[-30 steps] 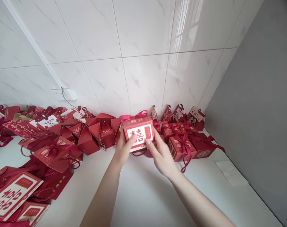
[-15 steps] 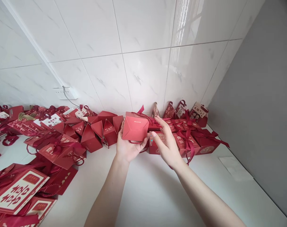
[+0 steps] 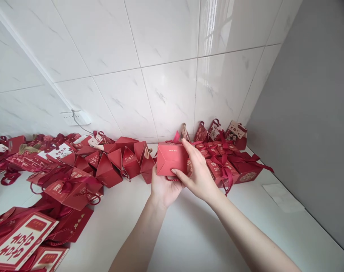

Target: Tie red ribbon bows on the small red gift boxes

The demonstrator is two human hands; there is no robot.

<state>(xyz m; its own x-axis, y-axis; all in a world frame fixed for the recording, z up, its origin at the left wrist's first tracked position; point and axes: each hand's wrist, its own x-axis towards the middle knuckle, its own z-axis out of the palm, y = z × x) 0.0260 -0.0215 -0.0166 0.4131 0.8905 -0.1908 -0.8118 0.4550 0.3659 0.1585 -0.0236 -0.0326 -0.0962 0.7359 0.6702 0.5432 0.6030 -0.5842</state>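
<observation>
A small red gift box (image 3: pixel 172 160) with a twisted cord handle and a ribbon is held up over the table, one plain face with small pale lettering towards me. My left hand (image 3: pixel 165 190) supports it from below and the left, its palm under the box and its fingers mostly hidden behind. Along the right side my right hand (image 3: pixel 198 172) grips the same box, thumb on the near face and fingers by the top right edge. Just behind stand more red ribboned gift boxes (image 3: pixel 248 170), partly covered by the right hand.
Red boxes with pointed tops (image 3: pixel 108 170) line the wall on the left. Boxes with white fronts (image 3: pixel 17 241) are heaped at the lower left. A white socket strip (image 3: pixel 75 118) sits on the tiled wall. A pale sheet (image 3: pixel 283 197) lies by the grey panel (image 3: pixel 307 113).
My right hand has closed in on the gift box, its thumb now on the near face. Box and left hand have shifted slightly right and down in the view.
</observation>
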